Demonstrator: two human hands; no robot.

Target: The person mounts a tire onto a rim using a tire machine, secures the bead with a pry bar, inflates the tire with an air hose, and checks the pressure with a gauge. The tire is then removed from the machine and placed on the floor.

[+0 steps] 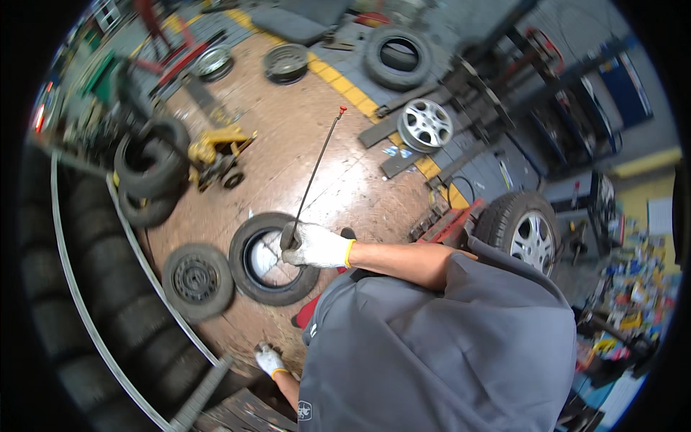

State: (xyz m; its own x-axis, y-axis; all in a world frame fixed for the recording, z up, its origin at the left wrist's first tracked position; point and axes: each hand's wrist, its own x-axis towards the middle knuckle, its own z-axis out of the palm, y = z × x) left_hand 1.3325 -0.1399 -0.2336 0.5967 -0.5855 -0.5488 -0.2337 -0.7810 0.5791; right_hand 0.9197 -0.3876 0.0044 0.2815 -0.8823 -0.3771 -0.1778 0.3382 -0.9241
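My right hand point(318, 245), in a white knit glove with a dark palm and yellow cuff, is closed around the lower end of a long thin metal rod point(317, 167). The rod slants up and right to a red tip. Below this hand a loose tyre point(245, 278) lies flat on the floor, with pale material showing through its opening. My left hand point(270, 359), gloved alike, is low at the left side of my grey shirt; its fingers look bent, and whether it holds anything is unclear. A tyre on a black steel wheel point(197, 281) lies beside the loose tyre.
Tyres fill a metal-railed rack point(116, 208) at left. Stacked tyres point(151, 162) stand near a yellow wheeled jack point(216, 148). A silver alloy rim point(425, 125) rests by the lift arms. A wheel with a tyre point(491, 221) stands at right beside a red metal piece point(451, 224).
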